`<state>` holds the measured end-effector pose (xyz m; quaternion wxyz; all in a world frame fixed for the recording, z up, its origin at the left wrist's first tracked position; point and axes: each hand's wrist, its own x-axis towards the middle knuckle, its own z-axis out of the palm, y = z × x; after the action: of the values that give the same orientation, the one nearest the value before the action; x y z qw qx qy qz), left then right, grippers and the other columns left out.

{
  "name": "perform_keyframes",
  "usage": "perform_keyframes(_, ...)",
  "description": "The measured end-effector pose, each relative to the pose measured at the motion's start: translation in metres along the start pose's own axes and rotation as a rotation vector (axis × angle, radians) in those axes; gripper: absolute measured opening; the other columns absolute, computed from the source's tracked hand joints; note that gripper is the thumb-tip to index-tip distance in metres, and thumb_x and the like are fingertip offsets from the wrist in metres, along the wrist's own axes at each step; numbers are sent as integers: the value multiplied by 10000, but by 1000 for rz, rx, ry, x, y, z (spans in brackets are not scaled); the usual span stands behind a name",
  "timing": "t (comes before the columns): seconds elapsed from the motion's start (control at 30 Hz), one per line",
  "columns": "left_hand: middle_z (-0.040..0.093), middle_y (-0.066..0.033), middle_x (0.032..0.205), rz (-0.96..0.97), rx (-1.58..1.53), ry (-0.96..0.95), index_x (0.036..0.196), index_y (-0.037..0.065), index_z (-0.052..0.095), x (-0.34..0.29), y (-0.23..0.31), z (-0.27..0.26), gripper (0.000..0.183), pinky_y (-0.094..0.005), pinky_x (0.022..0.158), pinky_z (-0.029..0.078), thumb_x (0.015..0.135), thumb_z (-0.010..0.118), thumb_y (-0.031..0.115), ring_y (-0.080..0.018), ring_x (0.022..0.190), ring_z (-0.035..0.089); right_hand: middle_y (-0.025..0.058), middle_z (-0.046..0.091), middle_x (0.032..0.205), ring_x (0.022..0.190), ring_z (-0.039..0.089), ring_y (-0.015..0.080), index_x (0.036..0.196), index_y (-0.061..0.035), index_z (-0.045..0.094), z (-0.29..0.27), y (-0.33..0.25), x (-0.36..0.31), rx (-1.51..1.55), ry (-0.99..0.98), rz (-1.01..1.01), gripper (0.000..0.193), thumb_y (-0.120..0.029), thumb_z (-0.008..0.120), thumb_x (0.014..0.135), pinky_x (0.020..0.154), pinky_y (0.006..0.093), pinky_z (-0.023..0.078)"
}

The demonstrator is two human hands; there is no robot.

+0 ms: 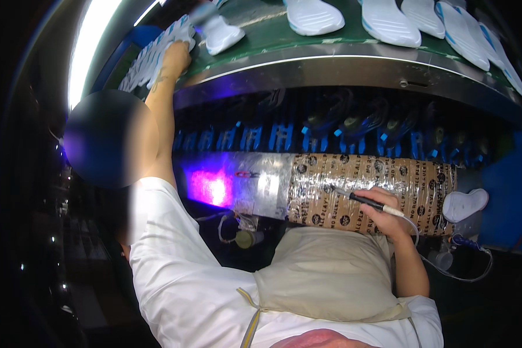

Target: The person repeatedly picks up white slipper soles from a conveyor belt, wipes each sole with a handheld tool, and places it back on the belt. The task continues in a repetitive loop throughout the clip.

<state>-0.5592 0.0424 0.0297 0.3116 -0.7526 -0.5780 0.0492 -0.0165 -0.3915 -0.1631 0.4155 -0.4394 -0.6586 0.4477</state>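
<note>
My left hand is stretched far forward to the upper left, its fingers curled in against a row of white shoe soles with blue edges. It seems closed on one of these soles, though its fingertips are partly hidden. In my right hand is a corded pen-shaped tool with a dark handle and a thin metal tip. The tip points left, over a work surface covered in printed brown packing tape. Near the right end of that surface lies a single white shoe sole.
A green conveyor belt with a metal edge runs across the far side, bearing more white soles. Beneath it hang several blue racks. Purple light falls on a metal plate, where small red-handled pliers lie. Another person is at the left.
</note>
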Motion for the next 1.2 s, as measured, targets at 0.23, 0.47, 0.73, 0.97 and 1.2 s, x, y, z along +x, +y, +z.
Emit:
perform_keyframes(0.23,684,-266,1057,48,-115,361,1085,23,700,-27,26,-33,302,-488,942,505,822,570,94,-443,1047,631,92,657,867,777,614,187,1155,1,711,8,0,-2,38,-8,-7,313,-91,724,856,701,307,480)
perform_keyframes(0.47,702,-236,1087,-26,-50,80,1105,44,712,-30,-14,-2,340,-494,939,503,800,582,118,-413,1038,657,100,648,899,796,600,195,1156,20,700,3,-9,-15,40,34,-23,322,-100,717,857,723,293,474)
perform_keyframes(0.73,722,-231,826,-383,-798,30,1016,-10,727,-100,63,-161,342,-444,717,544,913,603,292,-357,790,716,67,646,945,805,584,145,1186,14,686,0,10,-22,86,64,67,326,-150,702,905,727,266,463)
perform_keyframes(0.97,687,-286,1086,-381,-328,584,1064,10,713,-80,50,-4,468,-506,922,505,935,597,445,-422,1032,664,70,658,981,838,595,144,1196,-7,690,6,6,-7,39,120,17,320,-135,696,903,745,271,466)
perform_keyframes(1.2,709,-128,1079,-621,-1531,808,1234,-119,596,-178,166,-103,380,-300,846,534,909,638,71,-193,921,686,52,699,1020,836,611,91,1173,-8,702,7,6,-15,139,253,110,285,-106,702,905,742,228,486)
